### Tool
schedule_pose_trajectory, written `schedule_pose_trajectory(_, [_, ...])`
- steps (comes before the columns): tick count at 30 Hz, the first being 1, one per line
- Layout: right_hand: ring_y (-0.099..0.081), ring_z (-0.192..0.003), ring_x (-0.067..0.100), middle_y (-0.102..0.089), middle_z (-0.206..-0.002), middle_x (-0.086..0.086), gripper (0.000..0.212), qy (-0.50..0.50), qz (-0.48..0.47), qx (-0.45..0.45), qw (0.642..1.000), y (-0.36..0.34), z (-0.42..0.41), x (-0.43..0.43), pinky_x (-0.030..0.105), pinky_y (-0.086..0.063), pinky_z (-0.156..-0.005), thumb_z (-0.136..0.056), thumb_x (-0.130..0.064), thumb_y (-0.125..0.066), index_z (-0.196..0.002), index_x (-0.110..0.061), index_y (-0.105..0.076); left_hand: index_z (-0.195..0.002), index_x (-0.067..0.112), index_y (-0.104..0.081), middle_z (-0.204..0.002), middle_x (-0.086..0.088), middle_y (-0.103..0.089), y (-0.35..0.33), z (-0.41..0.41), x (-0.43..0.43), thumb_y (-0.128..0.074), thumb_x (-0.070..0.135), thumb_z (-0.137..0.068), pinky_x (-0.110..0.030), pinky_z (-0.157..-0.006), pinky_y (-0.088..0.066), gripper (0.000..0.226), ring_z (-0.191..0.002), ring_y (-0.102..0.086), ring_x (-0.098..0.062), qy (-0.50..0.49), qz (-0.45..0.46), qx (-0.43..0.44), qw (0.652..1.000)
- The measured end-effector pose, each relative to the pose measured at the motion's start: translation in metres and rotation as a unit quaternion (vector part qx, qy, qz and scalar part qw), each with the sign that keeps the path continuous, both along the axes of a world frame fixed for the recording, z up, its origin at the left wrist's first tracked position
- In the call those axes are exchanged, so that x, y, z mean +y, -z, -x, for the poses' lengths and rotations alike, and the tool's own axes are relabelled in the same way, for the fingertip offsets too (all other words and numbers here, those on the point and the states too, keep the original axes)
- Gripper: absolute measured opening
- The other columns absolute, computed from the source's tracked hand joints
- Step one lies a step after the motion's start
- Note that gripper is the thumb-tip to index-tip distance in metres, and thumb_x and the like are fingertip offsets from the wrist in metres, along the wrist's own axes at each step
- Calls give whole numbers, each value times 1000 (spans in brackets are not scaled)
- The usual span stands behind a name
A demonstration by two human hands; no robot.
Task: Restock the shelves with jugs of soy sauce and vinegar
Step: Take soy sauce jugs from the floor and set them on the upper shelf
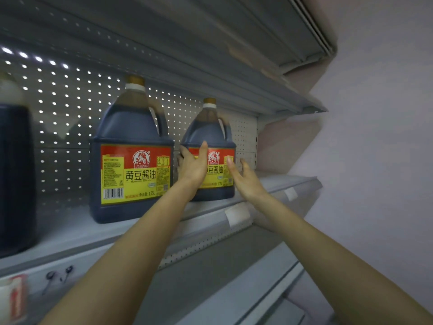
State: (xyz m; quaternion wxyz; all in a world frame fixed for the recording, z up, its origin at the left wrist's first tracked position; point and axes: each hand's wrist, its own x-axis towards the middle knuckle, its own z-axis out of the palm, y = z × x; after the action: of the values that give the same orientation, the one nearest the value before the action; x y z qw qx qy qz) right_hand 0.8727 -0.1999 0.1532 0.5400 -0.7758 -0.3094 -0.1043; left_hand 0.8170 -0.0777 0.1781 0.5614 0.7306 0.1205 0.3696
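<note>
Left hand (191, 167) grips squat, glossy plastic soy jug (206, 130).

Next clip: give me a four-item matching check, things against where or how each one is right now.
1. left hand
2. right hand
3. middle jug
4. price tag

A. stuck on shelf rail
B. open, beside right jug, at its right
C. standing untouched, barcode showing
D. gripping right jug at its left corner

Pairs: 1-D, 2-B, 3-C, 4-A
</note>
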Motion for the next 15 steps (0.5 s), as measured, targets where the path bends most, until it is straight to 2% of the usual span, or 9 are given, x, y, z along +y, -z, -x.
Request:
schedule_pose_trajectory(3, [-20,-145,26,-20,-159,6,89,94,114,-70,987,5,15,-28,57,-17,-115,-83,-77,-20,-153,-23,-13,-153,23,6,-161,-6,-5,7,27,-23,-29,67,-92,-54,-117,-15,83,-147,-10,-30,-5,-54,3,999])
schedule_pose_trajectory(7, [-14,-146,24,-14,-160,3,76,181,250,-188,933,15,38,-76,62,-9,-113,-89,-72,-20,-152,-31,-13,-153,22,5,-161,3,3,23,60,-40,-25,54,-99,-38,-119,-3,69,-148,0,-16,-4,-200,-27,980])
schedule_pose_trajectory(9, [-14,-146,24,-14,-160,2,73,192,284,-208,916,20,48,-101,62,-9,-113,-89,-71,-21,-151,-33,-16,-153,26,3,-161,6,1,28,77,-53,-24,54,-99,-35,-118,-2,66,-147,0,-12,13,-248,-32,968])
schedule_pose_trajectory(12, [-16,-145,24,-14,-160,3,71,201,297,-206,910,29,64,-138,62,-9,-113,-89,-71,-22,-151,-36,-18,-152,33,0,-161,9,-2,34,97,-73,-17,63,-96,-44,-118,-1,66,-148,-2,-13,-29,-329,7,944])
schedule_pose_trajectory(15, [-11,-147,25,-10,-161,2,76,218,298,-199,908,38,80,-176,62,-1,-113,-87,-74,-20,-152,-36,-12,-152,35,1,-161,9,0,40,113,-89,0,74,-82,-48,-116,4,80,-148,1,-15,-105,-461,73,878])
